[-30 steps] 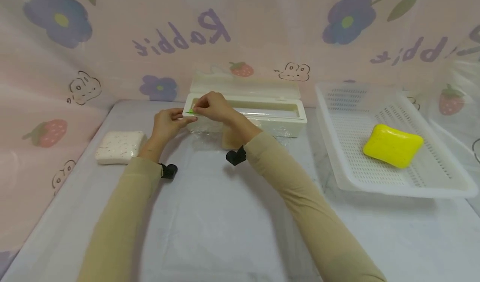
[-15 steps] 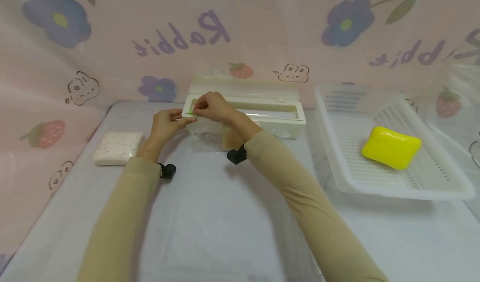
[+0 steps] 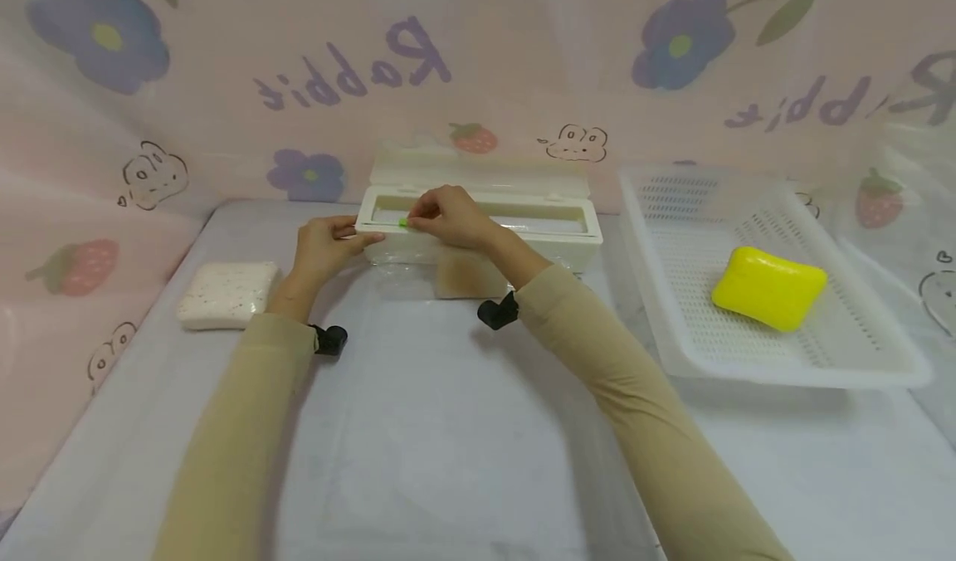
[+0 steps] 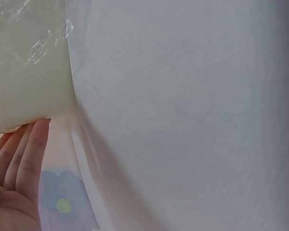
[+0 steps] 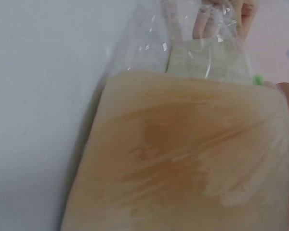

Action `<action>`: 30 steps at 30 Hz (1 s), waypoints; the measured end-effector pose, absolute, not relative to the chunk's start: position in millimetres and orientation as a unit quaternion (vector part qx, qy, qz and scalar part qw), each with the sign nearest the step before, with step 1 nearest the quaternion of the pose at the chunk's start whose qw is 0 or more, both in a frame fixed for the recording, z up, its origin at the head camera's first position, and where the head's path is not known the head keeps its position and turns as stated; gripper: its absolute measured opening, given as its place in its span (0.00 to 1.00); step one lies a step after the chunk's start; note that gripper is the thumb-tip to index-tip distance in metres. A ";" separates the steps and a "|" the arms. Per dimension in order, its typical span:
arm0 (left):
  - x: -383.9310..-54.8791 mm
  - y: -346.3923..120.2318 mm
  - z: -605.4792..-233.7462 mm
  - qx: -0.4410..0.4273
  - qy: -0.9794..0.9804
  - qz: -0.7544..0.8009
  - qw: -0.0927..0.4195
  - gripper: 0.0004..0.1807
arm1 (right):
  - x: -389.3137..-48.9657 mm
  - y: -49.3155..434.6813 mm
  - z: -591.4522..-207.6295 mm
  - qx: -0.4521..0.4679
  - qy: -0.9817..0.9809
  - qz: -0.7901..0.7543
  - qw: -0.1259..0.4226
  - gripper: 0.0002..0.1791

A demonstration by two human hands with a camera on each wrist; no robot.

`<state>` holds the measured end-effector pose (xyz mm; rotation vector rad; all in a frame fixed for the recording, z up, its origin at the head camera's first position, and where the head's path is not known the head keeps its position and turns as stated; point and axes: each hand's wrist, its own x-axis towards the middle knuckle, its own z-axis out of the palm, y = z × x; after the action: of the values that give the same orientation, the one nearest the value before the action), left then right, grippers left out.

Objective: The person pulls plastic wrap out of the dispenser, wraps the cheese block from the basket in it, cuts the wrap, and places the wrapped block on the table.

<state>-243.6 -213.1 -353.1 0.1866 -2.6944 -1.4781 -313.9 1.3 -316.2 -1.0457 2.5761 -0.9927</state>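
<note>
I hold the right hand [image 3: 453,216] arched over the white box [image 3: 556,250], pinching a green tab [image 3: 403,222]; the left hand [image 3: 323,250] (fingers straight) touches the box's end.

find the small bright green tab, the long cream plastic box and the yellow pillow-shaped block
Small bright green tab [image 3: 403,222]: head view, exposed left part
Long cream plastic box [image 3: 575,248]: head view, front wall
Yellow pillow-shaped block [image 3: 769,289]: head view, upper face
</note>
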 end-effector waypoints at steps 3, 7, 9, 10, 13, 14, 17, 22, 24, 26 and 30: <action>-243.8 -210.5 -353.8 0.055 -0.871 -0.488 0.025 0.36 | -312.6 10.4 -315.1 -0.348 0.873 -0.329 0.095 0.11; -244.0 -209.3 -355.3 0.055 -0.874 -0.482 0.024 0.37 | -311.3 27.0 -310.5 -0.338 0.877 -0.324 0.107 0.11; -243.8 -209.8 -355.1 0.054 -0.879 -0.473 0.025 0.38 | -311.4 37.0 -307.4 -0.335 0.881 -0.317 0.108 0.11; -244.0 -210.6 -355.1 0.053 -0.881 -0.469 0.025 0.38 | -311.9 42.3 -306.1 -0.335 0.883 -0.312 0.106 0.11; -243.3 -212.6 -353.8 0.056 -0.882 -0.467 0.025 0.39 | -313.6 58.2 -302.5 -0.334 0.891 -0.292 0.099 0.10; -243.2 -213.3 -353.3 0.058 -0.881 -0.469 0.024 0.40 | -314.0 63.2 -301.5 -0.334 0.893 -0.285 0.097 0.10; -241.7 -215.6 -352.6 0.065 -0.878 -0.473 0.023 0.40 | -314.5 76.3 -299.7 -0.334 0.896 -0.274 0.101 0.10; -240.4 -215.7 -353.5 0.066 -0.877 -0.476 0.014 0.42 | -313.3 97.6 -297.6 -0.338 0.899 -0.258 0.106 0.10; -240.6 -214.7 -353.9 0.067 -0.874 -0.482 0.013 0.42 | -312.7 108.2 -295.2 -0.341 0.901 -0.248 0.104 0.10; -240.9 -214.2 -353.8 0.064 -0.874 -0.481 0.013 0.42 | -312.0 120.6 -291.6 -0.339 0.905 -0.236 0.101 0.09; -241.3 -213.8 -352.0 0.063 -0.882 -0.467 0.021 0.42 | -311.6 144.6 -285.6 -0.332 0.916 -0.207 0.093 0.08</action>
<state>-241.3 -213.8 -352.0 0.1944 -2.7350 -1.4474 -311.6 144.6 -285.6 -0.9852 2.7182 -0.6146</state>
